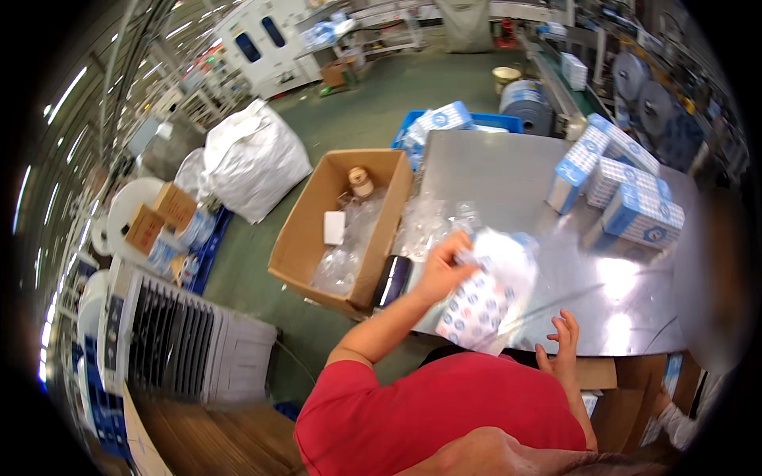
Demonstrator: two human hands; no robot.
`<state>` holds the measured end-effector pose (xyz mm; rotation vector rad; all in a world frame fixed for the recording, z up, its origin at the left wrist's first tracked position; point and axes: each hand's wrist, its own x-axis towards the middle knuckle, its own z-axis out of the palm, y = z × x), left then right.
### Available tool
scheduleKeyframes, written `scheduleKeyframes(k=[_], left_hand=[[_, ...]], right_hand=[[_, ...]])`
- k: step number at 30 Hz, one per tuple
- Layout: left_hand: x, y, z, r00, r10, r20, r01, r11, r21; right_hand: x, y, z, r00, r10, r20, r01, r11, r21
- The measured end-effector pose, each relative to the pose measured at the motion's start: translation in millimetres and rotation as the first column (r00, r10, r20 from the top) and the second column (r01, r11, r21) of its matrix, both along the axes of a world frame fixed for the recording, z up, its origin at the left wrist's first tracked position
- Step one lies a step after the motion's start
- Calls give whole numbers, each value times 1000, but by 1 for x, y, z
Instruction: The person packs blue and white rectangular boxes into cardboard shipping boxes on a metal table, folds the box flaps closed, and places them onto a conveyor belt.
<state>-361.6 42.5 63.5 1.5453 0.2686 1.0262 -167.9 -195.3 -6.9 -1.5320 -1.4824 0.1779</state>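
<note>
on the shiny steel table (508, 182), the left hand (441, 270) pinches the clear plastic wrap of a blue-and-white patterned pack (478, 305), seemingly mid-bagging; the right hand (562, 343) hovers beside it, fingers spread, holding nothing; next calls for steadying the pack.

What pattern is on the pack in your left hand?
White with blue round marks, inside a clear bag; the pack shows best in the head view.

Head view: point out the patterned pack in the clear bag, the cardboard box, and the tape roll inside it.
patterned pack (474, 309), head view, its printed face
cardboard box (305, 226), head view, left wall
tape roll (361, 182), head view, top
</note>
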Motion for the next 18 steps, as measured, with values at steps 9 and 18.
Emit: scheduleKeyframes(k=[9, 18], left_hand=[[96, 144, 109, 729, 541, 420, -676, 664, 319], [296, 98, -63, 420, 24, -907, 691, 640, 337]], right_hand=[[-10, -58, -12, 939, -312, -141, 278, 935, -221], [-29, -78, -3, 914, -405, 24, 374, 820, -433]])
